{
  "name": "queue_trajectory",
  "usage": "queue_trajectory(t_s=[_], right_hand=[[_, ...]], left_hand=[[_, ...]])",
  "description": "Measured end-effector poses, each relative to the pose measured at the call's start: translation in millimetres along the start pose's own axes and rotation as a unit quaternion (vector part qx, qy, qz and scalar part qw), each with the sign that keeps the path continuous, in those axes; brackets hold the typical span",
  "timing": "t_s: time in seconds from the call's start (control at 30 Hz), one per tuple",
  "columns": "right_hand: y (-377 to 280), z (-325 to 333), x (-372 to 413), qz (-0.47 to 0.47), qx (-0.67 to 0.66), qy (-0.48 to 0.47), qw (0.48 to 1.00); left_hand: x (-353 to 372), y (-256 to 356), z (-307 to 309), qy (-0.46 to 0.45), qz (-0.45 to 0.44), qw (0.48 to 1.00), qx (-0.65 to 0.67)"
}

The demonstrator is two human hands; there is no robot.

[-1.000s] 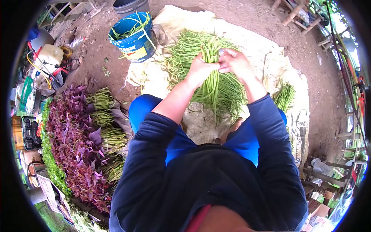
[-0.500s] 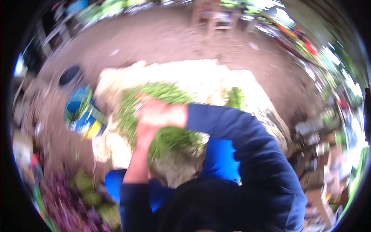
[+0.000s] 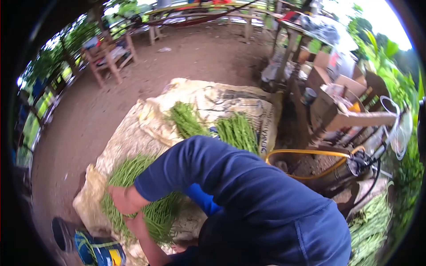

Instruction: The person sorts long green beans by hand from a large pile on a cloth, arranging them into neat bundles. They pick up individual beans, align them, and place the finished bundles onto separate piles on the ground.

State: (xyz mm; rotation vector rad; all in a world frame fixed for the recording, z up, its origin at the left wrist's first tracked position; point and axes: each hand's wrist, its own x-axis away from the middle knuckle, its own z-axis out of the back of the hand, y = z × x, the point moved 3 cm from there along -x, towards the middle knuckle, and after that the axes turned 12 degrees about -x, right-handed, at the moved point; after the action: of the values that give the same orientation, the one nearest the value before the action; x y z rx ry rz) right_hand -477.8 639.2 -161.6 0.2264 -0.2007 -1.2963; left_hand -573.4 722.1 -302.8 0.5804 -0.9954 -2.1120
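A loose pile of long green beans [image 3: 122,173] lies on the pale woven sacks [image 3: 126,133]. My right hand [image 3: 125,199] is down on this pile, its fingers curled among the beans. Just below and touching it is my left hand [image 3: 135,220], closed on beans; my right hand partly covers its fingers. Green strands show between the two hands. Farther off on the sacks rest two sorted bundles, one bean bundle [image 3: 188,119] and a second bean bundle [image 3: 238,132], side by side and partly behind my right sleeve.
A blue container [image 3: 91,248] with a yellow label and a dark bucket [image 3: 62,234] stand at lower left. On the right are a cardboard box [image 3: 355,108], a metal sprayer tank [image 3: 337,175] with a yellow hose, and more beans [image 3: 370,230]. A wooden chair [image 3: 111,62] stands on the dirt floor.
My view has swung to the right, showing the box, sprayer and second bundle. Both hands stay close together at the bean pile, now lower left in view.
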Motion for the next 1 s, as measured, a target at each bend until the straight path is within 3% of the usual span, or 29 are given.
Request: queue_trajectory(t_s=[0.03,0.13,0.23,0.3,0.33,0.4,0.43,0.5,0.57,0.6,0.63,0.67,0.73,0.77,0.8,0.83,0.87,0.9,0.97,1.0], right_hand=[[0,-10,3,-0.024,0.002,-0.007,1.000],[0,-28,8,-0.043,0.020,-0.015,0.999],[-2,-30,20,-0.057,-0.060,0.010,0.996],[6,-56,11,-0.147,-0.224,0.087,0.960],[4,-70,6,-0.150,-0.224,0.087,0.959],[3,-88,3,-0.204,-0.452,0.221,0.840],[-2,-96,2,-0.203,-0.456,0.221,0.838],[-15,-103,4,-0.295,-0.632,0.337,0.633],[-14,-110,-6,-0.349,-0.666,0.329,0.571],[-8,-118,-13,-0.367,-0.680,0.343,0.534],[-8,-102,-7,-0.359,-0.752,0.398,0.384],[5,-117,-21,-0.309,-0.759,0.457,0.346],[34,-141,-31,-0.234,-0.699,0.428,0.523],[44,-157,-37,-0.184,-0.810,0.383,0.404],[51,-140,-38,-0.219,-0.706,0.283,0.611],[60,-122,-38,-0.218,-0.548,0.191,0.785],[63,-129,-62,-0.295,-0.628,0.125,0.709],[57,-101,-83,-0.312,-0.618,0.072,0.718],[42,-65,-137,-0.247,-0.646,0.064,0.719],[34,-41,-167,-0.192,-0.708,0.086,0.674]], left_hand=[[2,16,-5,-0.018,-0.017,1.000,0.004],[12,36,-10,-0.032,0.060,0.995,-0.069],[11,16,-19,-0.021,0.033,0.999,-0.011],[14,14,-22,-0.054,0.080,0.990,0.106],[14,12,-23,-0.056,0.079,0.990,0.105],[14,8,-21,-0.046,0.066,0.985,0.150],[12,6,-21,-0.046,0.068,0.986,0.147],[12,2,-17,-0.053,0.033,0.995,0.074],[18,3,-16,-0.032,-0.025,0.990,-0.137],[23,-3,-23,-0.064,-0.081,0.994,-0.039],[31,-7,-29,-0.100,0.008,0.994,-0.037],[43,19,-20,-0.117,0.027,0.991,-0.061],[49,12,-17,-0.109,0.045,0.991,-0.057],[51,-8,-23,-0.112,0.073,0.991,0.001],[52,-22,-23,-0.106,0.079,0.988,-0.074],[52,-15,-13,-0.132,0.083,0.983,-0.101],[55,-17,-7,-0.117,0.091,0.988,-0.035],[57,-19,-2,-0.078,0.083,0.993,-0.038],[55,-18,4,-0.024,0.079,0.996,-0.040],[55,-14,6,-0.027,0.096,0.995,0.001]])
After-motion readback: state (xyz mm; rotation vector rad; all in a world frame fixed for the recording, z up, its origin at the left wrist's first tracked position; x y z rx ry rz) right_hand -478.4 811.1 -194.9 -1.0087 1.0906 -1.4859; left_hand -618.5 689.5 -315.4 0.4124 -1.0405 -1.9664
